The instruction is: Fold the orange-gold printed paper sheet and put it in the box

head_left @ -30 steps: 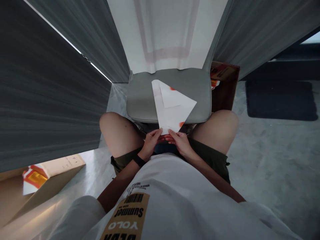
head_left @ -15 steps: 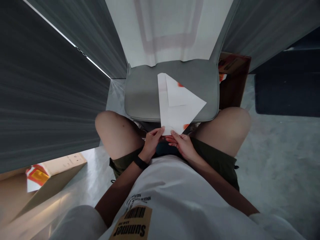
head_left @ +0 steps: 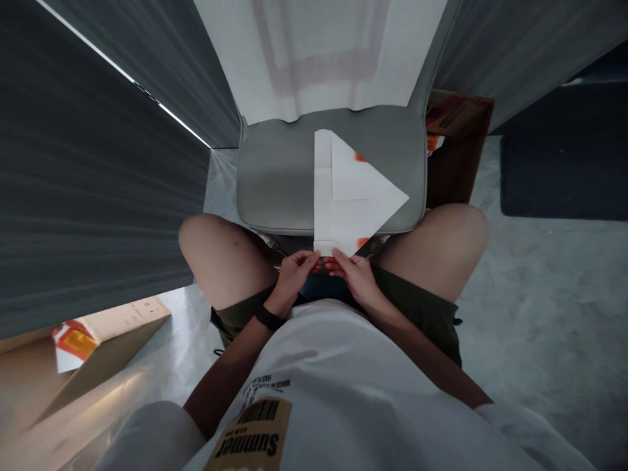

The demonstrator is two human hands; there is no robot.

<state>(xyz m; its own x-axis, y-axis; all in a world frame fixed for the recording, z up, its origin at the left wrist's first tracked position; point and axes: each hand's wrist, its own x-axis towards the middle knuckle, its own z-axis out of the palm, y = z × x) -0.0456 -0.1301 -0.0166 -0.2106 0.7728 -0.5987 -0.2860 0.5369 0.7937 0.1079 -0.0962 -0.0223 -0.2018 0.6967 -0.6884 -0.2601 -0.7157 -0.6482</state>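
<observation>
White folded paper [head_left: 348,190], tip just inside the right edge of a grey seat cushion [head_left: 275,176]. Left hand [head_left: 293,278] and right hand [head_left: 357,278] both pinch its near edge.

The word "Summer" reads upside down in bold black on a tan patch [head_left: 250,435] on the white T-shirt [head_left: 353,386], lower centre of the frame. Smaller black print above the patch and on the cardboard box [head_left: 122,320], lower left, is too small to read.
</observation>
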